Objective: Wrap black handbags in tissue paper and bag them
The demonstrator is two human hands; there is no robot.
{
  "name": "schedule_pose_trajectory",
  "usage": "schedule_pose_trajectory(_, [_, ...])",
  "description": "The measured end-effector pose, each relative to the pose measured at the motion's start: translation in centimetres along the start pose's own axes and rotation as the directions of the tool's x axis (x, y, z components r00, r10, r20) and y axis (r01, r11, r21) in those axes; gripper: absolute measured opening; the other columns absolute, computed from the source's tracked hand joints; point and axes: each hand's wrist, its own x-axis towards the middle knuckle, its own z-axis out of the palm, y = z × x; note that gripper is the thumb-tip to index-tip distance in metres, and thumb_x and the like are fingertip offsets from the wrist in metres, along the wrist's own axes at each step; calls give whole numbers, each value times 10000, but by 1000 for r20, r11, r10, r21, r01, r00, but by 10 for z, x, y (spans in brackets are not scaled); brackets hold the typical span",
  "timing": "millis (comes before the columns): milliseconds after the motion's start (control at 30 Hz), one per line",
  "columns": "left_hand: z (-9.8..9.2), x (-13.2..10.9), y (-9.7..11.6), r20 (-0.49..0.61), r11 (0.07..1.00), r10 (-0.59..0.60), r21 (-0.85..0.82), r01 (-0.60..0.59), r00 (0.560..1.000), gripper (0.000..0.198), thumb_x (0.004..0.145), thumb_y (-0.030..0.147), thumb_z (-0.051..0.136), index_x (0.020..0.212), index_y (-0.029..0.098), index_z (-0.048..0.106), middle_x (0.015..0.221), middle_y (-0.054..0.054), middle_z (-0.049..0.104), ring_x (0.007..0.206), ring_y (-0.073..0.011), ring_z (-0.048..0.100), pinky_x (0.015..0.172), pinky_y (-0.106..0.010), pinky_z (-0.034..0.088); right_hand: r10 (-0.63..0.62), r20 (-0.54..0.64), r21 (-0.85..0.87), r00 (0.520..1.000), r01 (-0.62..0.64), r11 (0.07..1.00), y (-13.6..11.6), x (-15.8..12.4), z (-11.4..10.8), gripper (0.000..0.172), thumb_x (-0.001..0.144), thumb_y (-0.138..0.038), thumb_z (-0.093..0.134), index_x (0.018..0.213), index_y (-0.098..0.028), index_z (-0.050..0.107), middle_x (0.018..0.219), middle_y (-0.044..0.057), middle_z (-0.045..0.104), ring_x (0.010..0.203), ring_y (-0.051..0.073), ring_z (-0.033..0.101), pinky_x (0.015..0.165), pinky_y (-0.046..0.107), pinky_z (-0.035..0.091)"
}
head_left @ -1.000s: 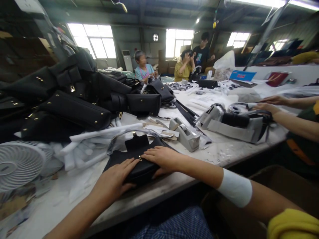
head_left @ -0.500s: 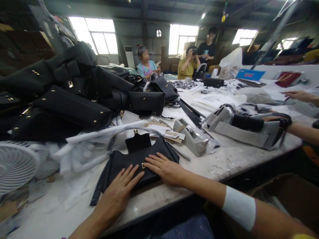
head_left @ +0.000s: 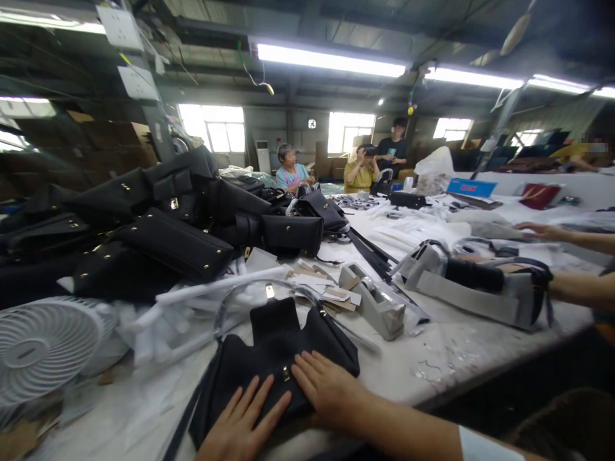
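Observation:
A black handbag [head_left: 269,358] lies flat on the white table at its front edge, its flap [head_left: 275,320] turned away from me and a gold clasp [head_left: 286,374] on its front. My left hand [head_left: 247,416] rests on the left part of the front panel, fingers spread. On the other side of the clasp lies my right hand [head_left: 329,387], flat with fingers stretched out. Neither hand grips anything. The bag's handle [head_left: 225,301] arches behind the flap in a clear wrapping. A dark strap [head_left: 185,416] trails along its left side.
A heap of black handbags [head_left: 173,240] fills the left. Nearer stands a white fan [head_left: 45,352]. Behind my bag are a grey tape dispenser [head_left: 377,304] and card pieces [head_left: 331,291]. At right, a co-worker's arm [head_left: 581,288] reaches to a grey-wrapped bag [head_left: 473,298]. Other people sit beyond.
The camera has tilted up, so the table, bag and hands sit lower in view and ceiling lights show. My hands stay flat on the bag. The co-worker's hand at far right has shifted slightly.

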Motion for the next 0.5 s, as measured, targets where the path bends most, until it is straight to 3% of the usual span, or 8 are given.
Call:
schedule_pose_trajectory(133, [-13, 1, 11, -34, 998, -50, 35, 51, 998, 671, 853, 63, 366, 1480, 301, 333, 1395, -53, 557, 1244, -245, 547, 957, -366, 498, 36, -18, 54, 999, -35, 998, -9, -13, 3, 785, 888, -386, 607, 1521, -75, 261, 1563, 208, 272, 1469, 320, 210, 1207, 498, 224])
schedule_pose_trajectory(233, [-12, 10, 19, -114, 995, -96, -28, 94, 989, 632, 819, 12, 368, 1408, 219, 462, 1380, -58, 571, 1274, -211, 513, 1074, -353, 397, 75, -15, 108, 997, -73, 991, -12, -14, -1, 800, 874, -324, 603, 1542, -128, 209, 1600, 165, 195, 1491, 289, 130, 1222, 491, 174])
schedule_pose_trajectory(333, [-5, 16, 25, -188, 993, -76, -105, 57, 979, 459, 899, 97, 373, 1317, 154, 555, 1339, -61, 604, 1259, -200, 523, 1110, -327, 358, 73, -25, 156, 997, -69, 985, -14, -14, -11, 809, 880, -363, 605, 1545, -144, 200, 1606, 148, 181, 1492, 282, 122, 1224, 487, 156])
schedule_pose_trajectory(433, [4, 14, 26, -229, 996, -29, -85, 9, 973, 403, 981, 221, 391, 1363, 242, 518, 1353, -5, 596, 1213, -210, 567, 1061, -342, 433, 66, -30, 220, 997, -58, 974, -16, -15, -24, 830, 883, -470, 610, 1546, -169, 208, 1602, 132, 199, 1485, 285, 155, 1218, 491, 167])
schedule_pose_trajectory(500, [11, 12, 23, -253, 999, 4, -45, -16, 967, 374, 1000, 261, 402, 1352, 287, 529, 1351, 33, 594, 1158, -202, 609, 972, -316, 514, 75, -24, 267, 997, -66, 961, -14, -15, -30, 686, 940, -471, 532, 1525, -208, 288, 1581, 101, 281, 1469, 256, 230, 1209, 478, 201])
